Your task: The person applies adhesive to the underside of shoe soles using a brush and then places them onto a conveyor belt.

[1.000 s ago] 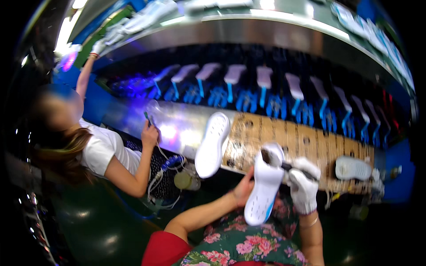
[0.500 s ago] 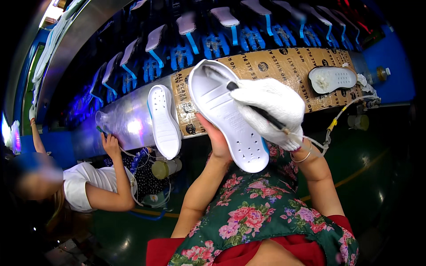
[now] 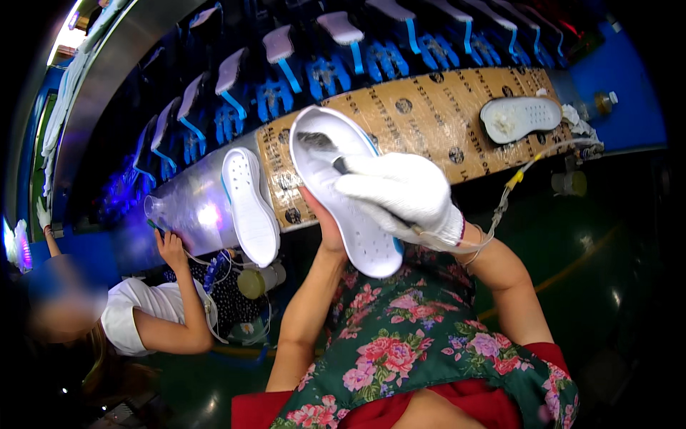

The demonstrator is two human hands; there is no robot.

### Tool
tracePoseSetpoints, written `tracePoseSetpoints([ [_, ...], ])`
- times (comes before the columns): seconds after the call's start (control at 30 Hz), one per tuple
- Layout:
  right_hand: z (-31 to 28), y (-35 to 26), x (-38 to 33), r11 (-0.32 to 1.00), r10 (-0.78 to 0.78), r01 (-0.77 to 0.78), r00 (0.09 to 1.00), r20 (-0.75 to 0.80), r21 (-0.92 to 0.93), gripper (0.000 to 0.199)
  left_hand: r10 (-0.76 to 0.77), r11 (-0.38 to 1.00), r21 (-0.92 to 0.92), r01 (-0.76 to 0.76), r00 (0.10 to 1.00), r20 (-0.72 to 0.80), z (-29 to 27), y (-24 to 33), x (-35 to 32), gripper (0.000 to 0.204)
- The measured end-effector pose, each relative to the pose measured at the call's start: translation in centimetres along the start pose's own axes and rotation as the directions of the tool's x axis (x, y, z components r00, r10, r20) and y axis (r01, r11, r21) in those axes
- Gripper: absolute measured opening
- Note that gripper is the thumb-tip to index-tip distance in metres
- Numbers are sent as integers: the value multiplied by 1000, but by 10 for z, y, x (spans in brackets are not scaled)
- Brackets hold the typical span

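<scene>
My bare left hand (image 3: 327,227) grips a white shoe sole (image 3: 376,259) from below and its left side; most of those fingers are hidden behind it. The sole is tilted, its wide end up and away from me, with a hollow inner face and small holes at the near end. A white knit glove covers my right hand (image 3: 404,189), closed around a thin brush (image 3: 340,165). The brush's dark bristles lie on the hollow face near the wide end. A clear tube (image 3: 493,222) runs past my right wrist.
Another white sole (image 3: 249,207) lies left on the bench, beside brown cardboard (image 3: 404,107). A sole with white clumps (image 3: 522,118) rests far right, near a bottle (image 3: 606,100). Racked pads (image 3: 279,44) line the back. A co-worker's hand (image 3: 170,250) holds a small tool at left.
The brush has moved up to the wide end, and its bristles now show against the inner face. The held sole and both my hands have shifted left.
</scene>
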State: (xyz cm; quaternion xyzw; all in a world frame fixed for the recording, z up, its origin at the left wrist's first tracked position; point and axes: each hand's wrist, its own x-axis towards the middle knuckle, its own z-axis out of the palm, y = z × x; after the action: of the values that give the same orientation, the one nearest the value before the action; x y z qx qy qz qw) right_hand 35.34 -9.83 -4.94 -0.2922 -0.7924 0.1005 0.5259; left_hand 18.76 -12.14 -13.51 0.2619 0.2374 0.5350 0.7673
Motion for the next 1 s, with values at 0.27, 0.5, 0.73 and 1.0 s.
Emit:
tracePoseSetpoints([
  [0.27, 1, 1, -6, 990, 65, -62, 998, -19, 129, 25, 129, 968, -216, -125, 992, 4, -14, 10, 14, 100],
  [0.5, 13, -14, -13, 919, 56, -66, 998, 35, 390, 27, -8, 937, -338, 92, 970, 242, -24, 17, 26, 118],
  [0.73, 18, -22, -26, 975, -56, 34, 994, 95, 219, 30, 7, 929, -327, 172, 877, 480, -38, 36, 41, 128],
  [1.0, 26, -29, -40, 969, 33, -59, 993, 112, 238, 32, 196, 908, -419, -6, 890, 412, -20, 49, 59, 123],
])
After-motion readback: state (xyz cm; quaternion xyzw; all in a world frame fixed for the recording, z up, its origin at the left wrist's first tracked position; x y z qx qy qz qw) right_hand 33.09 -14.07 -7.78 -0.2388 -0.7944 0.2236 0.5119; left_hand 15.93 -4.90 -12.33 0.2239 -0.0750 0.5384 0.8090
